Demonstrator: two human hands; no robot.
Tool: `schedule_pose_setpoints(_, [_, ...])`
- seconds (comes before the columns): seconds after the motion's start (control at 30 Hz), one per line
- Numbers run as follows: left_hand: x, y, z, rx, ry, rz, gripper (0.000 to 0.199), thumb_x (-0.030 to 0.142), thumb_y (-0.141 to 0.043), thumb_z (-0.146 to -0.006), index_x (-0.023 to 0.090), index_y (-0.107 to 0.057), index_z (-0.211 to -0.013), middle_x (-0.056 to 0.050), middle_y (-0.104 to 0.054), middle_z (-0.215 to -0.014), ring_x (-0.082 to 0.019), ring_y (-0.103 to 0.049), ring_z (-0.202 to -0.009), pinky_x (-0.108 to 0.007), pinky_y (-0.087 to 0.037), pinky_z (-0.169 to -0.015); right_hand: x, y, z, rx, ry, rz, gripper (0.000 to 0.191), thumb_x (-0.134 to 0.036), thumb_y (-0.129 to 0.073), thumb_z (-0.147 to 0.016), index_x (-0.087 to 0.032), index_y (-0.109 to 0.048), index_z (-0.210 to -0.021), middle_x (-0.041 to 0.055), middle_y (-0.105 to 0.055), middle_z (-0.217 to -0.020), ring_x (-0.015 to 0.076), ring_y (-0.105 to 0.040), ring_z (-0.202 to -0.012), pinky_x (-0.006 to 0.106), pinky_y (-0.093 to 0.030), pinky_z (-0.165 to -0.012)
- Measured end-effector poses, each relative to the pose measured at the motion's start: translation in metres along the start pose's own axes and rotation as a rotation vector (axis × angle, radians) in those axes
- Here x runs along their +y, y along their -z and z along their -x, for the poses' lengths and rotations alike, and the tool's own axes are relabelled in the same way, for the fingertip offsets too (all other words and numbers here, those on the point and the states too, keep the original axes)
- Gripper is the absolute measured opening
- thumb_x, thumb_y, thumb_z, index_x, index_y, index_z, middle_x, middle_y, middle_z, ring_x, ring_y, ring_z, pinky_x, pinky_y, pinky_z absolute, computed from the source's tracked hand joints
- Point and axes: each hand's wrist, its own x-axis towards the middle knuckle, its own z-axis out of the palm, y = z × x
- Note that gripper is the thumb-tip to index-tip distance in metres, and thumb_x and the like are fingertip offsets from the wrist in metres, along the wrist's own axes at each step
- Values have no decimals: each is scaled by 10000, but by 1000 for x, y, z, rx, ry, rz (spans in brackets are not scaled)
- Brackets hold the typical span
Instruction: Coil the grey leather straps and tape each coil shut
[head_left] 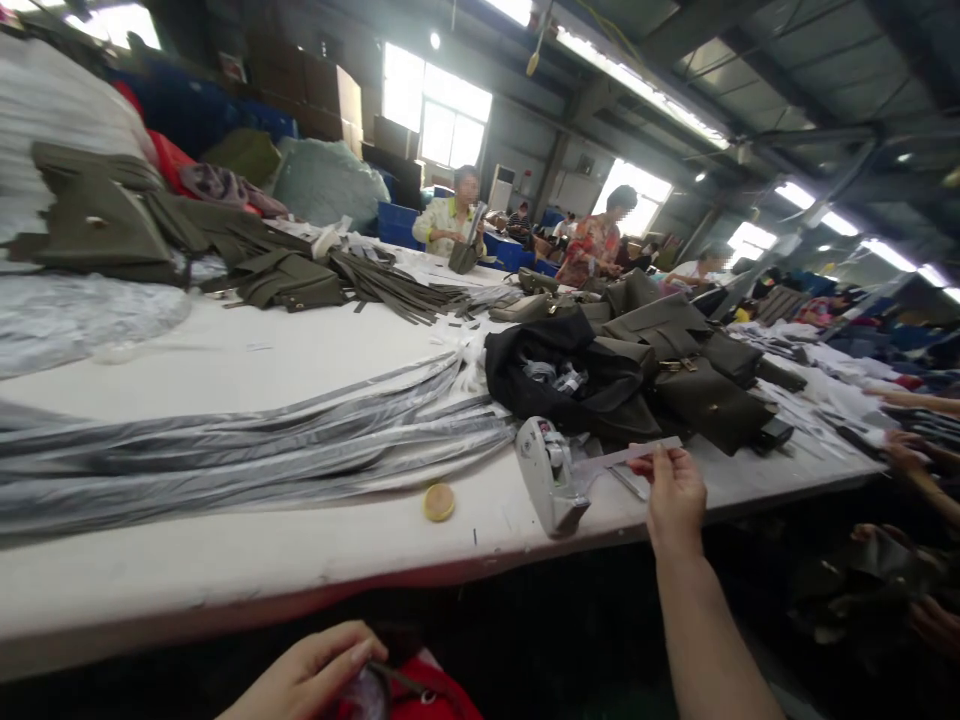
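My right hand point(677, 490) pinches the free end of a strip of clear tape point(611, 456). The strip stretches from a pale grey tape dispenser point(551, 480) near the table's front edge. Below the edge, my left hand point(319, 672) is closed on a dark strap point(401, 680) with clear plastic around part of it. A small metal ring shows on the strap against red cloth point(442, 700). The lower part of what this hand holds is cut off by the frame. A round yellow-rimmed disc point(439, 502) lies on the table left of the dispenser.
Long plastic-wrapped grey straps point(247, 450) cover the white table's point(225, 585) left half. A black bag point(562, 375) and several olive bags point(697, 395) are heaped behind the dispenser. More olive straps point(397, 285) lie farther back. Co-workers' hands point(907, 455) show at right; several people work across the table.
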Motion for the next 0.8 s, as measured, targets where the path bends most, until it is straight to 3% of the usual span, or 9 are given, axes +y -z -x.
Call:
schedule_pose_setpoints(0.07, [1,-3,5,-11,36,99,619,754,-515,-772,173,-663,-928,-1,-638,-663,-128,-529,-466,-210,-420,-432,-30,-20,31,-155,-72,-245,315,-472,-640,-852,-177,-554,-922,61,-729,-884,130,-679,-616,273,-566,-643])
schedule_pose_setpoints(0.17, [-1,-9,11,71,35,209,598,705,-576,-763,147,-670,-958,0,-628,-669,-100,-499,-439,-192,-394,-411,-63,-46,89,-445,-112,-387,190,-306,-718,-826,-184,-604,-917,48,-720,-921,142,-703,-720,259,-578,-687])
schedule_pose_setpoints(0.27, [-8,-13,15,233,63,275,619,698,-577,-753,126,-678,-967,4,-606,-634,-90,-473,-404,-188,-360,-377,-81,-65,144,-733,-91,-436,102,-199,-713,-823,-195,-658,-908,36,-699,-929,157,-699,-786,278,-598,-728])
schedule_pose_setpoints(0.33, [-12,-13,20,271,64,276,599,672,-562,-776,120,-687,-974,2,-603,-634,-89,-476,-396,-188,-357,-372,-85,-75,171,-846,-96,-463,74,-178,-705,-825,-194,-684,-895,36,-688,-924,157,-692,-795,275,-605,-723])
schedule_pose_setpoints(0.43, [-14,-9,32,240,12,263,521,595,-537,-832,123,-700,-983,-30,-659,-730,-98,-520,-456,-194,-409,-419,-86,-91,197,-854,-221,-478,90,-194,-724,-814,-192,-688,-896,22,-688,-886,131,-686,-718,236,-600,-671])
schedule_pose_setpoints(0.57, [-11,0,48,238,-159,190,391,466,-552,-861,128,-711,-976,-71,-712,-932,-177,-638,-793,-229,-513,-686,-86,-108,211,-819,-400,-411,187,-270,-760,-787,-188,-664,-925,10,-709,-787,135,-691,-637,244,-602,-641])
schedule_pose_setpoints(0.63, [-10,3,53,232,-216,167,360,421,-544,-868,129,-706,-1001,-75,-715,-977,-200,-640,-884,-250,-509,-772,-87,-113,214,-837,-383,-355,208,-300,-765,-781,-181,-661,-916,20,-718,-759,156,-701,-647,264,-604,-645])
schedule_pose_setpoints(0.8, [-11,8,57,246,-265,118,324,337,-517,-863,116,-699,-1015,-81,-715,-994,-208,-641,-902,-268,-496,-812,-95,-117,219,-879,-260,-250,199,-336,-748,-789,-185,-666,-890,29,-726,-735,175,-706,-654,279,-602,-640])
